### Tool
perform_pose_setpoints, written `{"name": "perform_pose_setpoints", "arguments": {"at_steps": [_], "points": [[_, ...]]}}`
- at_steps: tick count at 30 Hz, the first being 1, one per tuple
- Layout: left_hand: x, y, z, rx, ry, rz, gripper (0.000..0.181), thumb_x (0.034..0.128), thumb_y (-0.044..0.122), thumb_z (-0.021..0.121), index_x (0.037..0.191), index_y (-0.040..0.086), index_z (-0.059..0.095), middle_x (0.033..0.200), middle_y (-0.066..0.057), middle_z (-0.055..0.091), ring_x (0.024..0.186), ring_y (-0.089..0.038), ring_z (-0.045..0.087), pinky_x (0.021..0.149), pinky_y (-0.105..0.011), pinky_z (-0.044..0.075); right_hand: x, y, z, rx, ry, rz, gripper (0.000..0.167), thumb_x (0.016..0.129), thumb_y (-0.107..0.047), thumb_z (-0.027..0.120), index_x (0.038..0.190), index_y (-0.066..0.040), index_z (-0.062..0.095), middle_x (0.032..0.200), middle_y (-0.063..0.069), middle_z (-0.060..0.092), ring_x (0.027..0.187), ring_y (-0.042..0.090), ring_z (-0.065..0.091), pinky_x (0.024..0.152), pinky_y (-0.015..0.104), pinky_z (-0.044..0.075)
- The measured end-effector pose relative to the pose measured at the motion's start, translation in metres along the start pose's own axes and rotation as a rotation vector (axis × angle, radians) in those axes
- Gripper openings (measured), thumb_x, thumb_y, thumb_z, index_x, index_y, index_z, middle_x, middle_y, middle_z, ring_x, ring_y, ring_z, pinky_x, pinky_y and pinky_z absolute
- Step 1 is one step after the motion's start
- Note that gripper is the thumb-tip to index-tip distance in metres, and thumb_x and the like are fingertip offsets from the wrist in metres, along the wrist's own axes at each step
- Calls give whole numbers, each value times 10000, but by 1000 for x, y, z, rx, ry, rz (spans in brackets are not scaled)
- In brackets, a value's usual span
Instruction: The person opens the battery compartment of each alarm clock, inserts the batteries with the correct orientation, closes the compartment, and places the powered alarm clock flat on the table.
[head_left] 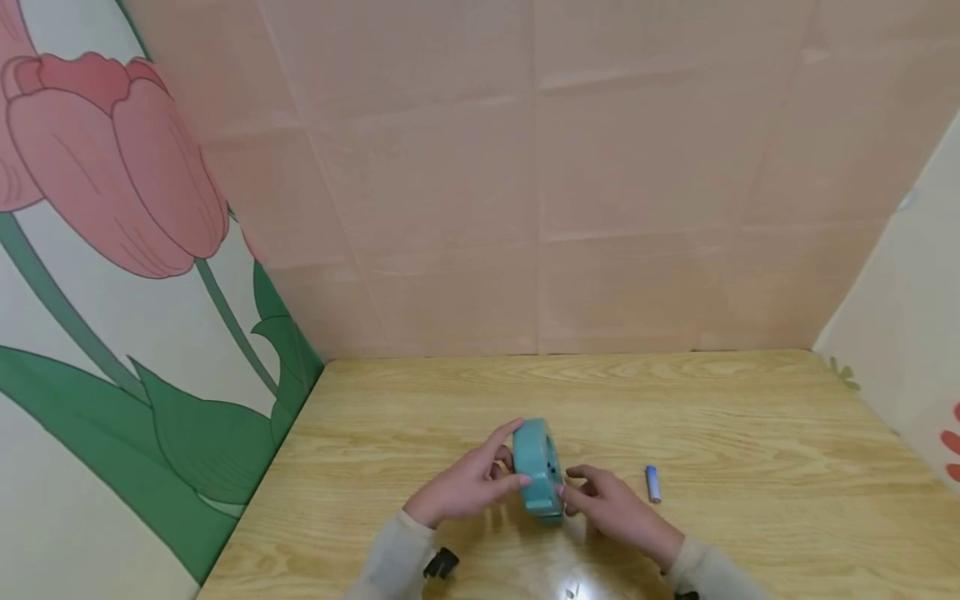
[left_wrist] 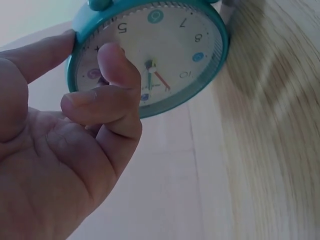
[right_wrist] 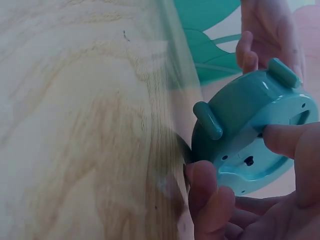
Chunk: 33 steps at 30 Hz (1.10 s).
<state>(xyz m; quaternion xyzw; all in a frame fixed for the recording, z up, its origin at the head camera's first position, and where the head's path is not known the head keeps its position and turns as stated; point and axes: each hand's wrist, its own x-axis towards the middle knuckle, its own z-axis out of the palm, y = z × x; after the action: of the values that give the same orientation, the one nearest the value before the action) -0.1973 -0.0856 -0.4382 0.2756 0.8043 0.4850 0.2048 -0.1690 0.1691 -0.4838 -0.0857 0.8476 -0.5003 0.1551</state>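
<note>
A teal alarm clock (head_left: 531,467) is held tilted just above the wooden table. My left hand (head_left: 468,483) grips its rim between thumb and fingers. In the left wrist view the numbered white dial (left_wrist: 170,47) appears upside down, partly covered by fingers of the left hand (left_wrist: 65,145). On the other side is my right hand (head_left: 611,508), its thumb touching the clock near the lower back edge. The right wrist view shows one digit of the right hand (right_wrist: 260,200) against the clock's back (right_wrist: 260,160), near two short feet. Other fingers bend loosely beside it.
A blue battery (head_left: 653,484) lies on the wooden table (head_left: 750,425) to the right of the right hand. A pink-covered wall stands behind the table, with a tulip-patterned wall on the left and a pale wall on the right.
</note>
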Motion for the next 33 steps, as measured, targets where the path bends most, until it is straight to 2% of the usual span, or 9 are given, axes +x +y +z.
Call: {"name": "perform_pose_setpoints", "arguments": {"at_steps": [5, 9, 17, 20, 23, 26, 30, 33], "points": [[0, -5, -2, -50, -21, 1, 744, 1006, 284, 621, 1597, 319, 170, 1041, -7, 610, 883, -319, 647, 745, -401, 579, 1, 2, -1, 102, -66, 45, 735, 1013, -401, 563, 1404, 194, 383, 904, 94, 729, 603, 246, 626, 553, 378, 512], [0, -8, -3, -64, -28, 8, 738, 1011, 268, 616, 1595, 322, 168, 1042, -15, 611, 879, -329, 653, 784, -443, 574, 1, 3, 1, 148, -73, 67, 735, 1002, -403, 581, 1405, 180, 389, 896, 89, 742, 607, 232, 634, 508, 341, 481], [3, -7, 2, -50, 6, -9, 713, 1023, 274, 579, 1602, 296, 164, 1035, -37, 576, 868, -329, 640, 714, -296, 549, 2, 6, 1, 223, -67, 71, 764, 990, -378, 612, 1425, 187, 340, 891, 97, 748, 615, 197, 644, 454, 282, 441], [5, -7, 4, -48, 29, -16, 700, 1020, 289, 571, 1597, 318, 176, 1033, -45, 574, 871, -309, 631, 708, -297, 541, 1, 4, 0, 225, -52, 88, 771, 982, -391, 623, 1421, 184, 353, 888, 92, 746, 609, 180, 618, 459, 280, 437], [6, -8, 4, -54, 48, -17, 681, 1019, 281, 563, 1589, 335, 195, 1026, -56, 575, 865, -332, 631, 713, -333, 549, 0, 3, -1, 228, -31, 100, 781, 972, -391, 637, 1415, 188, 355, 875, 85, 742, 583, 155, 567, 458, 273, 419], [6, -10, 4, -51, 62, -23, 665, 1025, 301, 554, 1594, 288, 213, 1015, -56, 573, 849, -338, 635, 712, -358, 556, 0, 0, 0, 213, 6, 108, 785, 959, -386, 659, 1407, 189, 368, 854, 85, 740, 557, 142, 512, 458, 269, 402], [6, -12, 6, -12, 90, -58, 703, 1023, 421, 540, 1604, 202, 210, 1039, -68, 593, 875, -296, 634, 719, -361, 557, -1, -4, 1, 122, 108, 103, 782, 916, -397, 716, 1368, 177, 437, 835, 73, 739, 674, 148, 614, 565, 304, 489], [7, -13, 8, 58, 116, -84, 739, 1022, 487, 508, 1605, 149, 205, 1281, -156, 596, 1103, -309, 620, 883, -425, 547, -5, -8, 2, 42, 186, 109, 783, 872, -411, 764, 1342, 153, 489, 828, 58, 735, 794, 162, 676, 690, 335, 532]]}}
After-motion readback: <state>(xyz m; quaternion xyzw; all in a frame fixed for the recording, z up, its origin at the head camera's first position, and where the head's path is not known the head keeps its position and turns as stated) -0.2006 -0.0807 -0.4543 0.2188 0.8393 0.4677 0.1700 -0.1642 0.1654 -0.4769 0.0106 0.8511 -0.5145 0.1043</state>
